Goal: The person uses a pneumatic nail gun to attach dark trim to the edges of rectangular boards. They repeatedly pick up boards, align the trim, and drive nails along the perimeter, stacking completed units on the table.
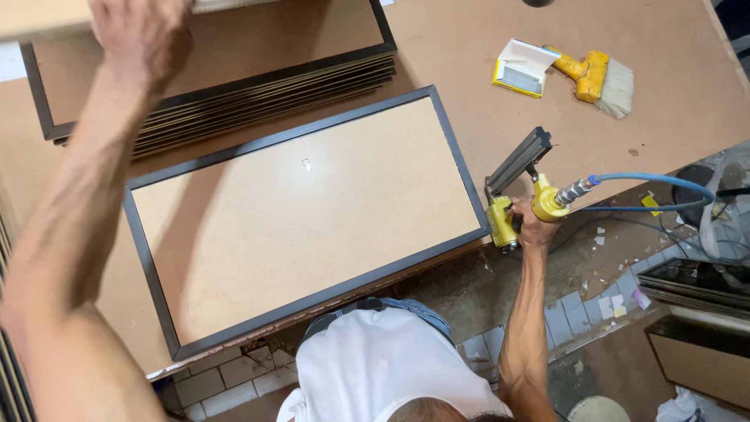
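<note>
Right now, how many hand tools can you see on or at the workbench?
2. A yellow pneumatic stapler is gripped in the right hand at the bench's right edge. A yellow-handled brush lies at top right beside a small staple box. Others may be hidden.

A framing workshop. A pneumatic stapler (519, 191) sits at three o'clock, stacked black frames (258, 94) at eleven, on a fibreboard bench (469, 101).

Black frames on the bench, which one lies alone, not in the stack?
The single frame nearest the person, back panel up, beside the right hand holding the yellow staple gun. The others are stacked behind it.
</note>
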`<state>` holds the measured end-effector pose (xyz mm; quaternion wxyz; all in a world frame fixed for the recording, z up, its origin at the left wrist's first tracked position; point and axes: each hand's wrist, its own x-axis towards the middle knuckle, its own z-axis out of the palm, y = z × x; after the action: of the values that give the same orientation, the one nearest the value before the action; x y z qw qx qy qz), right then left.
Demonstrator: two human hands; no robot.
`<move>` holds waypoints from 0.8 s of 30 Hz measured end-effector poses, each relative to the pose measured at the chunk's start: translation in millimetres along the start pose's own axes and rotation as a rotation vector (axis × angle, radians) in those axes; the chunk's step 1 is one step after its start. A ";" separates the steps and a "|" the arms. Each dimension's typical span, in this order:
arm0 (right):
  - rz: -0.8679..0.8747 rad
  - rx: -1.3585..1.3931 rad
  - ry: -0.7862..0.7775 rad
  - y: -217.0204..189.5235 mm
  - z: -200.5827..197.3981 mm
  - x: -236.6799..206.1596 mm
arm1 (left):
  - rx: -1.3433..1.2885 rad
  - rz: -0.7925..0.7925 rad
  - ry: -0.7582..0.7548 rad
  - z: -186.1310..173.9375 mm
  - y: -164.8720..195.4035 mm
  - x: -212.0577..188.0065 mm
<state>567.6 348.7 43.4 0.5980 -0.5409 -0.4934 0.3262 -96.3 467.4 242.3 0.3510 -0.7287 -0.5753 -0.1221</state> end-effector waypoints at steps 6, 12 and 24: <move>0.101 0.177 0.075 2.7 1.3 0.7 | -0.414 -0.216 -0.100 80.1 47.9 -56.1; 0.122 0.232 0.054 12.0 -1.4 3.1 | -0.450 -0.224 -0.078 106.4 45.7 -66.2; 0.092 0.139 0.082 4.4 1.1 -0.3 | -0.448 -0.226 -0.140 100.4 52.4 -59.4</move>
<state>567.2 349.7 39.0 0.6382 -0.5331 -0.4191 0.3644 -88.9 483.3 115.6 0.1245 -0.7261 -0.6345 -0.2340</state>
